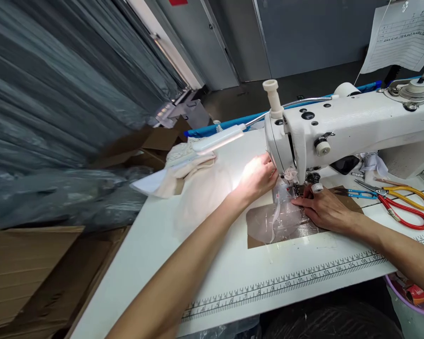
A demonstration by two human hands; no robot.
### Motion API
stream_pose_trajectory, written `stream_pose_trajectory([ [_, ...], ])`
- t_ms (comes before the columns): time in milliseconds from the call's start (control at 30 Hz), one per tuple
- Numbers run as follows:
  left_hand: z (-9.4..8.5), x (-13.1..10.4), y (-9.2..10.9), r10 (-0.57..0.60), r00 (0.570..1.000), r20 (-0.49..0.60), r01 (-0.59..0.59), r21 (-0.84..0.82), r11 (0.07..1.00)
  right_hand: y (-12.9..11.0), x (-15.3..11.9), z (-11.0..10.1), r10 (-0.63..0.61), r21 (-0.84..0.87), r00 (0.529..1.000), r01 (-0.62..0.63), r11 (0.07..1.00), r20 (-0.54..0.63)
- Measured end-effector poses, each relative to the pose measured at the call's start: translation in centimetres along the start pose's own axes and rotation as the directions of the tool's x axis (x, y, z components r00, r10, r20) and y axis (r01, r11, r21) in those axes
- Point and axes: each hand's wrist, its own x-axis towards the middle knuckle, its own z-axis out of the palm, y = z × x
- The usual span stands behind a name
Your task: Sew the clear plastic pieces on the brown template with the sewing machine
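White sewing machine on the worktop; sheer fabric lies at its presser foot, over a brown patch. Left hand is just beside the machine's head end, fingers curled; can't tell if it grips anything. Right hand is right of the foot, index finger extended over the fabric; grip unclear. Red-handled scissors and blue snips lie farther right.

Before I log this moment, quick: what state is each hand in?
Left hand: curled beside the sewing machine; anything held is hidden.
Right hand: partly extended by the presser foot; grip can't be told.
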Motion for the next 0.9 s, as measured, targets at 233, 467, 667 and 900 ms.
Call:
stream_pose_trajectory([
  [233,-0.5,-5.9,4.0,0.359,0.915,-0.182,-0.385,-0.139,0.912,-0.1,0.1,-0.3,0.016,0.016,1.000,-0.016,1.000,0.019],
  [467,0.2,-7.4,5.0,0.409,0.910,-0.065,-0.413,-0.189,0.891,-1.0,-1.0,-2.1,-0.021,-0.031,0.999,0.022,0.999,0.035],
  [667,0.4,-7.7,4.8,0.386,0.916,-0.105,-0.400,-0.190,0.897,-1.0,-1.6,-4.8,-0.054,0.151,0.974,0.020,0.988,0.222],
  [900,0.6,-7.7,4.7,0.369,0.921,-0.124,-0.387,-0.212,0.897,0.6,-0.8,-2.6,-0.187,0.116,0.975,0.174,0.978,0.118],
])
